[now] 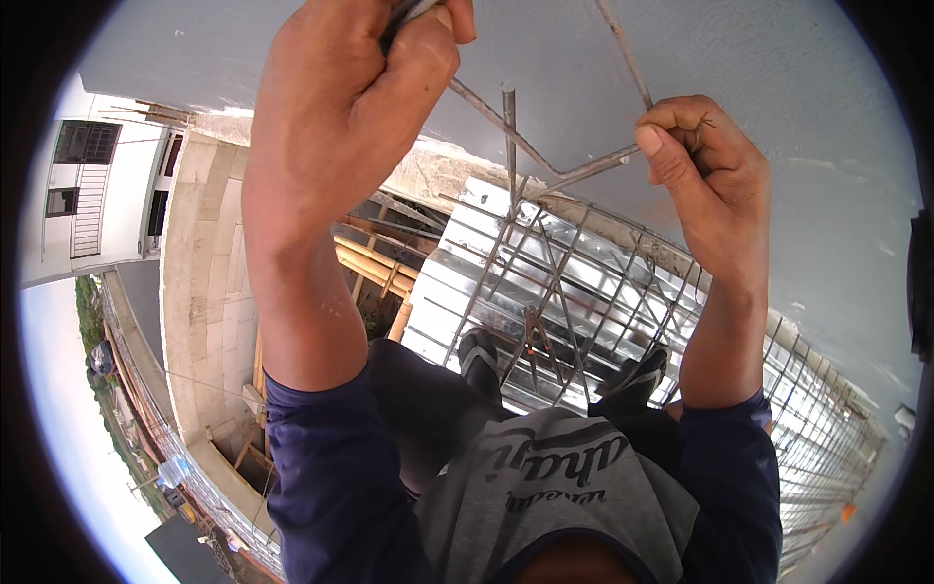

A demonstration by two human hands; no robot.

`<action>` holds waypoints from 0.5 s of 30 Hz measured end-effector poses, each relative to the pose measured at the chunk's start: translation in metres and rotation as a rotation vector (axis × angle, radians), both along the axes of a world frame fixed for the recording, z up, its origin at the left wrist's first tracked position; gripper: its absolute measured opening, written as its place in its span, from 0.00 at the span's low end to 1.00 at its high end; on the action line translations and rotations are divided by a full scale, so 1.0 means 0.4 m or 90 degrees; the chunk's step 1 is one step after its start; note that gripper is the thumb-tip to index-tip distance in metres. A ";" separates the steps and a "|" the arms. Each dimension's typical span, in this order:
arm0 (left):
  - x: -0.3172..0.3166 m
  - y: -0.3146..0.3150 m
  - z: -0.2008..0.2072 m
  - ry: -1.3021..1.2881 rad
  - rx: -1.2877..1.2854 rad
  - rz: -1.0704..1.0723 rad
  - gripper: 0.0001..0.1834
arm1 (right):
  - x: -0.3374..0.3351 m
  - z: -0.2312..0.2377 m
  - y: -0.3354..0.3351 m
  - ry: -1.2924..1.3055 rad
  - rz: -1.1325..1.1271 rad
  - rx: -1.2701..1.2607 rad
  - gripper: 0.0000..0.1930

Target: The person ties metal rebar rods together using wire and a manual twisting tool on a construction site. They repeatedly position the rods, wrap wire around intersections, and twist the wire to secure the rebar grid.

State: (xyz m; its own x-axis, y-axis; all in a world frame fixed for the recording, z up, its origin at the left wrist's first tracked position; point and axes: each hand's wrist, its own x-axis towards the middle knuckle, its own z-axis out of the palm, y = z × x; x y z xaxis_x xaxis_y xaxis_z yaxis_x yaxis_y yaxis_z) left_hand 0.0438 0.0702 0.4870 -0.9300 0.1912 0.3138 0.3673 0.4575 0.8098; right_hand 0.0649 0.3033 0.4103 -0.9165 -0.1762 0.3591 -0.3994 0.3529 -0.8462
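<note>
Left hand [355, 83]: beyond the wall-side edge of the rebar mesh [480, 292], my landmark; fingers clamped round a grey metal piece, cut off by the frame. I cannot tell whether that piece belongs to the bent bar [533, 153]. Right hand [715, 180]: well apart from the left, above the mesh's wall-side edge, thumb and fingers pinching the bar's other side; a thin wire [706, 121] shows at its knuckles. The bar hangs between both hands, elbow downward, over the mesh's wall-side edge. I judge the wide two-sided hold steadies it and governs its angle.

Just past that elbow, an upright rod [510, 136] rises at the mesh's upper corner. Beneath the mesh I see shiny metal sheeting [457, 241]; dark shoes [479, 362] stand at the mesh, probably spread for balance. Grey wall [808, 107] runs along the mesh's far side. Left of the mesh: bamboo poles [373, 261], likely propping something, then a block wall [202, 292].
</note>
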 end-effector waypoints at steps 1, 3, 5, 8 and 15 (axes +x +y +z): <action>0.025 0.006 0.019 0.004 0.016 -0.007 0.20 | 0.013 0.045 0.024 -0.005 0.027 0.005 0.10; 0.055 -0.001 0.032 0.048 -0.044 -0.115 0.19 | 0.020 0.093 0.065 -0.010 0.083 0.029 0.11; 0.060 0.003 0.024 0.000 -0.073 -0.219 0.19 | 0.003 0.114 0.107 -0.023 0.130 0.072 0.15; 0.048 0.067 -0.020 -0.044 -0.168 -0.377 0.18 | 0.000 0.141 0.174 -0.219 0.160 0.120 0.19; 0.044 0.265 -0.489 -0.350 -0.350 -0.602 0.19 | 0.139 0.033 0.279 -0.475 0.083 0.511 0.18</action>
State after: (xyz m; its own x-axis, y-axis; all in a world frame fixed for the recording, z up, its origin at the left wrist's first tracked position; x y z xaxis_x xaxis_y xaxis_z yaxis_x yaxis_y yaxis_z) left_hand 0.0614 0.1761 0.2914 -0.3368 0.8465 -0.4122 0.4106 0.5261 0.7448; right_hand 0.1205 0.4150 0.4233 -0.8130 -0.2214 -0.5385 0.0422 0.9001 -0.4337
